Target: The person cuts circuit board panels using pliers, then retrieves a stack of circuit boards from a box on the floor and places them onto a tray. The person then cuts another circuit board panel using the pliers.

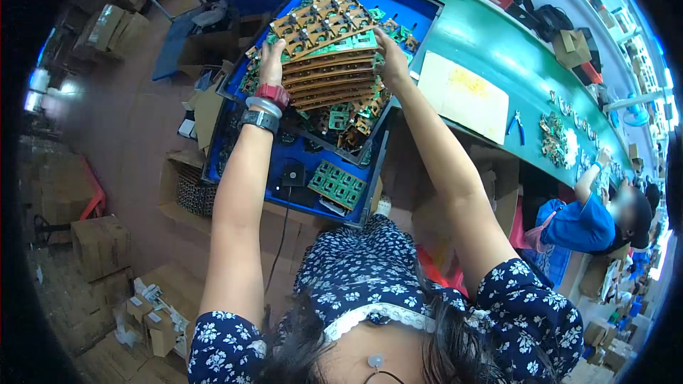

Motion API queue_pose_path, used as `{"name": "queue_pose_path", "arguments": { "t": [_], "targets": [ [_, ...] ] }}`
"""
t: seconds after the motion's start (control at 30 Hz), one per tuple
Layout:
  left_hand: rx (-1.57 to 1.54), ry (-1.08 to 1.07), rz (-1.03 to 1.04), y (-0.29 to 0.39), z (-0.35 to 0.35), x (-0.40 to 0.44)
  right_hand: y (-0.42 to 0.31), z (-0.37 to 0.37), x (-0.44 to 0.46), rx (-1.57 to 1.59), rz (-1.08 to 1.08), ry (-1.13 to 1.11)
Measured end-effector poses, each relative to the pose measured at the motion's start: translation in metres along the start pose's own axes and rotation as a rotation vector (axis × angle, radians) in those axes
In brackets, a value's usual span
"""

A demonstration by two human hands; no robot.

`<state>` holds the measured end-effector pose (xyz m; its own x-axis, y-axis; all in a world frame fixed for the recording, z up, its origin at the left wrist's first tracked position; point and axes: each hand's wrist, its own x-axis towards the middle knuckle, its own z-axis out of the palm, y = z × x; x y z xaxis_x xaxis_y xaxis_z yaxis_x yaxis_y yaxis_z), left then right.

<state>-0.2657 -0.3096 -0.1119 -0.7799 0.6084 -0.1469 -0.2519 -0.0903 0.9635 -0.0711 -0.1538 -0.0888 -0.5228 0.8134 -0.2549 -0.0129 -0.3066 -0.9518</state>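
A thick stack of brown circuit board panels (331, 75) is held between my two hands above a blue tray (420, 7). My left hand (271, 64) presses on the stack's left end, its fingers partly hidden behind the boards. At the opposite end, my right hand (391, 59) grips the boards with its fingers along the edge. The top panel (324, 25) sits askew on the stack, its square cut-outs and small parts facing up. Loose green and brown boards (341, 117) lie in the tray below and around the stack.
Nearer my body, a green board panel (337, 185) and a small black box (292, 173) with a cable lie in a lower blue tray. The green bench (469, 35) holds a cream board (464, 96) and blue pliers (516, 128). A co-worker in blue (576, 224) sits farther right. Cartons (103, 245) stand left.
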Motion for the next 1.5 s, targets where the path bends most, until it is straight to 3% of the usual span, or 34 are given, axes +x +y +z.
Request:
{"name": "queue_pose_path", "arguments": {
  "t": [0.07, 0.13, 0.23, 0.37, 0.47, 0.53, 0.67, 0.73, 0.77, 0.83, 0.87, 0.97, 1.03, 1.1, 1.17, 1.27, 1.33, 1.37, 1.43, 1.5],
  "targets": [
    [0.083, 0.133, 0.124, 0.01, 0.005, -0.005, -0.012, 0.001, -0.002, -0.001, -0.083, 0.017],
    [0.11, 0.101, 0.13, 0.023, 0.006, -0.01, -0.017, 0.004, -0.001, -0.008, -0.122, 0.03],
    [0.163, 0.043, 0.14, 0.027, 0.001, -0.006, -0.026, 0.014, 0.009, -0.272, -0.353, -0.013],
    [-0.049, 0.0, 0.071, 0.013, -0.025, 0.004, -0.045, 0.013, -0.02, -0.395, -0.366, -0.009],
    [0.129, 0.302, 0.022, 0.027, -0.054, -0.077, -0.046, -0.018, -0.074, -0.457, -0.317, -0.049],
    [0.251, 0.313, 0.05, -0.035, -0.094, -0.099, -0.01, -0.06, -0.09, -0.571, -0.424, 0.038],
    [0.513, -0.027, -0.203, -0.155, -0.144, -0.174, 0.066, -0.129, -0.183, -0.702, -0.167, 0.092],
    [0.766, -0.247, -0.166, -0.177, -0.125, -0.208, 0.098, -0.141, -0.244, -0.675, 0.106, 0.083],
    [0.763, -0.264, -0.178, -0.186, -0.113, -0.216, 0.113, -0.145, -0.271, -0.712, 0.192, 0.048],
    [1.078, -0.552, -0.098, -0.203, -0.094, -0.221, 0.127, -0.146, -0.317, -0.889, 0.272, -0.055],
    [1.069, -0.573, -0.093, -0.21, -0.092, -0.222, 0.128, -0.144, -0.335, -1.032, 0.268, -0.123],
    [1.509, -0.647, 0.114, -0.237, -0.074, -0.222, 0.117, -0.141, -0.372, -1.105, 0.242, -0.218],
    [1.54, -0.663, -0.14, -0.272, -0.077, -0.213, 0.118, -0.151, -0.383, -1.168, 0.297, -0.244],
    [1.42, -0.598, -0.154, -0.309, -0.09, -0.203, 0.111, -0.163, -0.393, -1.208, 0.321, -0.234],
    [1.457, -0.514, -0.328, -0.276, -0.069, -0.208, 0.109, -0.177, -0.402, -1.229, 0.389, -0.221],
    [1.445, -0.452, -0.249, -0.331, -0.091, -0.191, 0.103, -0.193, -0.407, -1.226, 0.4, -0.223],
    [1.402, -0.234, -0.402, -0.358, -0.104, -0.182, 0.103, -0.205, -0.404, -1.21, 0.412, -0.242],
    [1.407, -0.227, -0.4, -0.348, -0.109, -0.176, 0.104, -0.211, -0.402, -1.2, 0.405, -0.253],
    [1.234, -0.522, -0.5, -0.306, -0.112, -0.178, 0.105, -0.23, -0.399, -1.184, 0.4, -0.29],
    [1.699, -0.589, -0.248, -0.271, -0.083, -0.183, 0.112, -0.258, -0.387, -1.182, 0.348, -0.341]
  ]
}}
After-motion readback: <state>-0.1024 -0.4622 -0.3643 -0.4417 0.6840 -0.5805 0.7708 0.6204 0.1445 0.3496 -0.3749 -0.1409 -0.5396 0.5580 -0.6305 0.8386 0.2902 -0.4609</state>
